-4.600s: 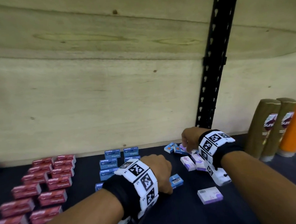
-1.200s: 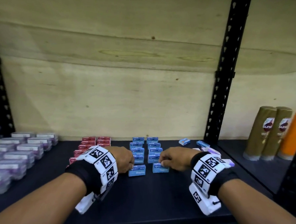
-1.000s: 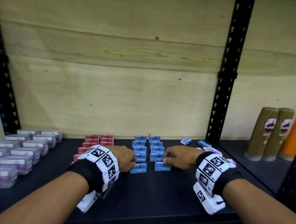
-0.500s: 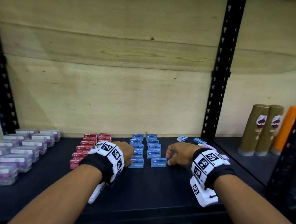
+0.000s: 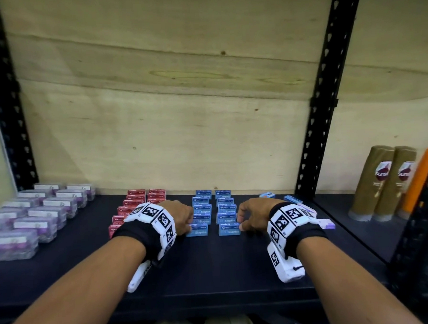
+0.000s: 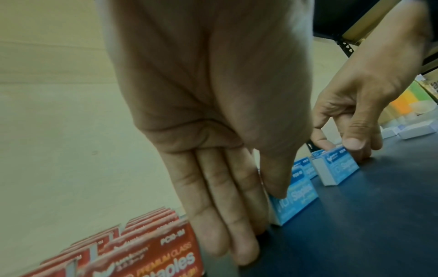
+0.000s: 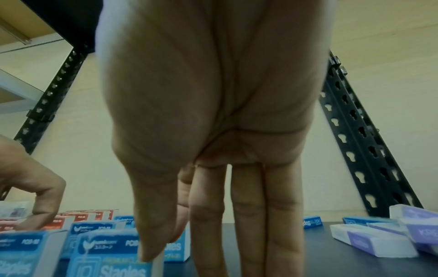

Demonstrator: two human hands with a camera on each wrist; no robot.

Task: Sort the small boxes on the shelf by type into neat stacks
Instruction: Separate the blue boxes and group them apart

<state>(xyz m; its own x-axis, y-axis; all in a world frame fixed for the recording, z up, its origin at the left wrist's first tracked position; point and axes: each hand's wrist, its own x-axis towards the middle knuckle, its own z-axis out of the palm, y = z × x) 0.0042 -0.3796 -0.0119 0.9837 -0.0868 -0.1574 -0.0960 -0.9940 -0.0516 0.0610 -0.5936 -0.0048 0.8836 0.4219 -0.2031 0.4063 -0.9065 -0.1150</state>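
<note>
Blue staple boxes stand in two columns mid-shelf (image 5: 214,273). My left hand (image 5: 183,216) holds the left column's front blue box (image 5: 199,231). In the left wrist view its thumb lies on that box (image 6: 298,198), three fingers point straight down beside its left end, and the index finger is hidden. My right hand (image 5: 250,215) pinches the right column's front blue box (image 5: 229,230) between thumb and index finger, as the left wrist view shows (image 6: 338,168). Red staple boxes (image 5: 135,198) stand in two columns left of my left hand.
Clear purple cases (image 5: 37,215) fill the shelf's left end. Two loose blue boxes (image 5: 268,195) and white-purple boxes (image 5: 326,224) lie behind my right wrist. A black upright (image 5: 316,107) divides the shelf. Brown bottles (image 5: 380,183) and an orange one (image 5: 422,180) stand beyond it.
4.6 s ago both hands were among the loose boxes on the right. Over the last second they stay on the two front blue boxes, which now sit closer to their columns.
</note>
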